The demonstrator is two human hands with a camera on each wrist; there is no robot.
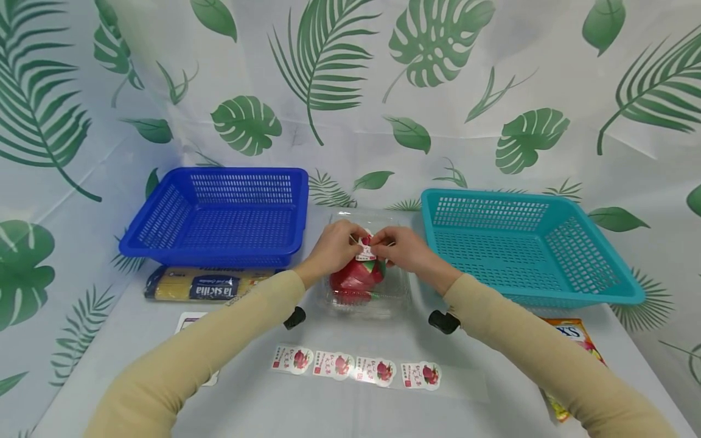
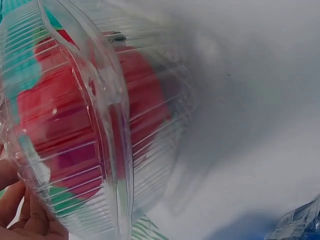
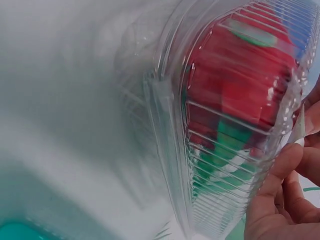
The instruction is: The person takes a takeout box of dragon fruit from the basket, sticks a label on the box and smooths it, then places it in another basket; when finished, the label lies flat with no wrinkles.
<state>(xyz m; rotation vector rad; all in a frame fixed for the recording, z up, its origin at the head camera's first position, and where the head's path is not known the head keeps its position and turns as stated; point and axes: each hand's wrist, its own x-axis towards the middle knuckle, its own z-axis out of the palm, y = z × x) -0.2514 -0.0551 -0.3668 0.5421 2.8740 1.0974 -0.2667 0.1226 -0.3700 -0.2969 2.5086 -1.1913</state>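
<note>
A clear plastic clamshell box (image 1: 397, 295) stands at the middle of the table with red and green dragon fruit (image 1: 356, 281) inside. Over its lid, a small white sticker (image 1: 366, 249) with a red fruit picture is stretched between both hands. My left hand (image 1: 333, 246) pinches its left edge between thumb and finger. From the other side my right hand (image 1: 408, 250) pinches the right edge. In the right wrist view, the sticker's pale edge (image 3: 299, 129) lifts off close beside the ribbed lid. The left wrist view shows the box's side, with fingers (image 2: 35, 215) partly behind it.
A backing strip (image 1: 460, 383) with several similar stickers (image 1: 375, 371) lies in front. The blue basket (image 1: 219, 252) stands at left behind a spaghetti pack (image 1: 213, 286). To the right are a teal basket (image 1: 547, 292) and a yellow-orange packet (image 1: 580, 337), partly under the right sleeve.
</note>
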